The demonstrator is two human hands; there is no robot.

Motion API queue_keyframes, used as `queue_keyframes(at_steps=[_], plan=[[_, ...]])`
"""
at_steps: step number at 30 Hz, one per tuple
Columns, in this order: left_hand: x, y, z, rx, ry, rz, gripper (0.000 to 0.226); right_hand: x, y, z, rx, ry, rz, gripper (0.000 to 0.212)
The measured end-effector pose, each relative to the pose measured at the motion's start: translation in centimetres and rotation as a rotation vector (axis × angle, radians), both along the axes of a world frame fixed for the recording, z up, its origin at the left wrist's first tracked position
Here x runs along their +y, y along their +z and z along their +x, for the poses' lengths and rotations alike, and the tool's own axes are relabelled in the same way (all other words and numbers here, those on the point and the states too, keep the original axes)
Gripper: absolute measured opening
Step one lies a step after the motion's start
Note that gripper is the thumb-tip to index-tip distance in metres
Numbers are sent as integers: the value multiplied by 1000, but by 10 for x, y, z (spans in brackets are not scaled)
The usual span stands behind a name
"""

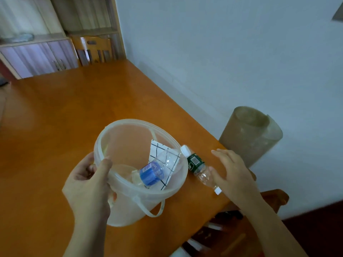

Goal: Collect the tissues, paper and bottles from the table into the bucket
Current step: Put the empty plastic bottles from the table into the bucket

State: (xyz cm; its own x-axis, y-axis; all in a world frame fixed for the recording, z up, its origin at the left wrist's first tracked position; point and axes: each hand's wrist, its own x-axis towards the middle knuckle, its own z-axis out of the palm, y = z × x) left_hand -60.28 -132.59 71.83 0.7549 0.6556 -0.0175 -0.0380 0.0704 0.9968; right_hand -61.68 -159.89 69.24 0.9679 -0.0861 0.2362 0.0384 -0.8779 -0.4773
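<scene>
One bottle looks to be all that is left to collect, so this seems the closing step of the clearing. Going from the left: the left hand (pixel 89 180) has its grip closed on the near rim of the translucent bucket (pixel 172 188), thumb over the lip and fingers outside the wall, holding it tipped so the mouth faces up towards the person. Inside lie a clear bottle with a blue label (pixel 157 168), a sheet of grid-lined paper (pixel 157 148) under it, and something pale near the bottom that I cannot make out. The bucket's handle hangs loose at the front.

Just right of the bucket, on the orange surface (pixel 74 108) near its edge, lies the green-labelled bottle (pixel 199 168) on its side. A white cap shows at each end, so there may be a second item I cannot separate. The right hand (pixel 230 169) is over its lower end, fingers spread and open, holding nothing; whether it touches the bottle I cannot tell.

Next, I judge, the right hand must close round the bottle, lift it and carry it over the rim, while the left keeps the bucket steady. Being round and near the edge, it may roll off.
</scene>
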Motion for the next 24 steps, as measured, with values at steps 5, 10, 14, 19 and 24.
queue_keyframes(at_steps=[5,10,14,19,24], plan=[[-17,-1,-8,-6,97,20,41,-17,-17,33,62,108,50,43],[-38,-4,-16,12,197,66,45,-34,-44,61,170,203,71,45],[-51,-8,-22,16,258,77,45,-43,-69,79,283,201,100,50],[-60,-12,-25,24,287,83,46,-47,-99,91,439,203,134,55],[-61,-14,-26,1,306,76,44,-41,-119,96,527,176,151,62]])
